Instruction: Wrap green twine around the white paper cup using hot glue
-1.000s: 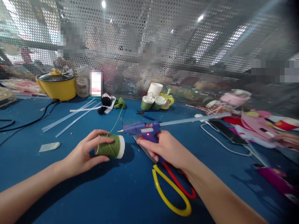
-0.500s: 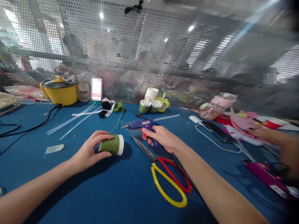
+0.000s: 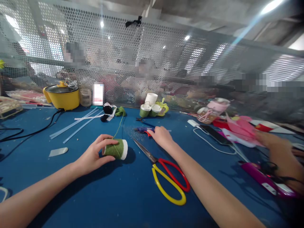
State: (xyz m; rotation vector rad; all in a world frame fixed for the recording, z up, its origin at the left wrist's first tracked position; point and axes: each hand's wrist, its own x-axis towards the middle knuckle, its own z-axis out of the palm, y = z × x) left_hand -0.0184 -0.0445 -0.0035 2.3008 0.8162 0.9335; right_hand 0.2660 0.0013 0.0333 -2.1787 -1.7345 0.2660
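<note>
My left hand (image 3: 98, 153) grips a paper cup wrapped in green yarn (image 3: 116, 149), tilted on its side with its white rim facing right. From it a strand runs back to a loose bundle of green yarn (image 3: 120, 111). Farther off, my right hand (image 3: 162, 136) is closed around a blue glue gun (image 3: 142, 129) with an orange trigger, low over the table; its handle is hidden by the hand. Large scissors (image 3: 155, 163) with one red and one yellow handle lie between my arms, blades pointing away.
Two green-wrapped cups and a white cup (image 3: 151, 99) stand at the back. Clear glue sticks (image 3: 76, 125) and a yellow pot (image 3: 64, 97) are to the left. At right are a phone (image 3: 215, 134), a purple power strip (image 3: 258, 177) and another person's hand (image 3: 275, 142).
My right hand has moved the glue gun away from the cup and lowered it toward the table. My left hand still holds the cup. The view has shifted slightly.
</note>
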